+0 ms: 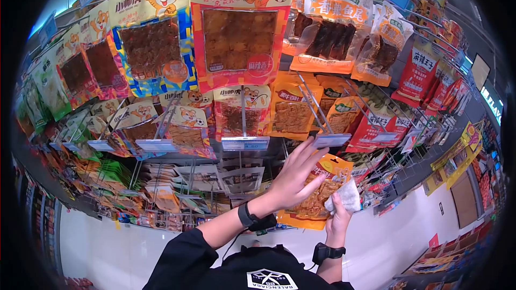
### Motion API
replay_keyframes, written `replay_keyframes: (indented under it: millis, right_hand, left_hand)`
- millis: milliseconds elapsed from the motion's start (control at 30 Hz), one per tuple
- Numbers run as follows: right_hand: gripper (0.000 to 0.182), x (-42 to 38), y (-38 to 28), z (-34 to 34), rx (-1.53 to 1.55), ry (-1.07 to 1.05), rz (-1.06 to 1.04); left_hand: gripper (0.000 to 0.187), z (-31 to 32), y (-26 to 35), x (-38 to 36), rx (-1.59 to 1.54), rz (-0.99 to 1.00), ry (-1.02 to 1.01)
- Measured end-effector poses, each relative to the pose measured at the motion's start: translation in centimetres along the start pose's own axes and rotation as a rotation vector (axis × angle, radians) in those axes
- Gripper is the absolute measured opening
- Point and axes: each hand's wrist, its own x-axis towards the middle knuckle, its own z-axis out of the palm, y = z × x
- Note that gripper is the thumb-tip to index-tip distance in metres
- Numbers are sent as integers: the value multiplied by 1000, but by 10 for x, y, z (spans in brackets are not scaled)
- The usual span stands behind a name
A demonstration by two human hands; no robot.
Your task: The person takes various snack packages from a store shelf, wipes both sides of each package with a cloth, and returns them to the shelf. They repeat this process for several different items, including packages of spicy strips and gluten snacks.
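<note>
My left hand [295,177] is raised with its fingers stretched out, just below a price tag [330,140] at the end of a hook and over the upper left of an orange snack packet [314,198]. Whether its fingertips touch the tag is unclear. In my right hand [339,217] a crumpled whitish cloth [345,197] is pinched against the packet's right side. The packet faces me. Similar orange packets [293,108] hang on the hooks above.
Large snack bags [239,29] hang across the upper rack, with blue price tags [245,143] on hook ends. Metal hooks [243,113] stick out toward me. Lower racks hold more packets [161,190]. Red packets [416,72] hang at right, above a pale floor [403,236].
</note>
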Motion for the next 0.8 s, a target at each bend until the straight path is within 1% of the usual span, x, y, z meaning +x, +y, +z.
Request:
replay_keyframes:
  millis: [67,100,133,200,267,367,400,467,500,567,700,767,800]
  right_hand:
    - [64,7,0,9,22,-29,-51]
    - [64,8,-2,13,26,-33,-48]
    - [65,7,-8,19,15,-49,-33]
    - [65,9,-15,31,8,-73,-16]
    - [64,14,-19,40,2,-161,-52]
    - [65,28,-20,49,62,-184,-87]
    - [65,31,-21,53,63,-186,-85]
    - [66,36,-24,61,97,-176,-12]
    - [66,39,-23,64,98,-174,-10]
    - [66,44,-19,68,71,-194,-41]
    - [67,53,-17,72,42,-221,-92]
    - [66,54,-18,75,20,-203,-37]
    - [66,49,-19,72,14,-189,-23]
  left_hand:
    - [57,0,0,0,-14,134,19]
    - [57,4,-1,-3,-55,181,74]
    - [57,5,0,-4,-49,180,74]
    - [58,3,1,-3,90,255,59]
    - [58,2,4,2,133,269,74]
    - [59,-1,7,9,255,260,75]
    - [59,-1,6,11,258,258,76]
    - [58,0,5,15,345,266,86]
    - [58,2,3,17,346,264,84]
    - [54,7,-3,18,453,305,125]
    - [49,15,-21,19,507,338,153]
    - [45,18,-33,16,454,389,190]
    - [45,21,-32,10,444,375,177]
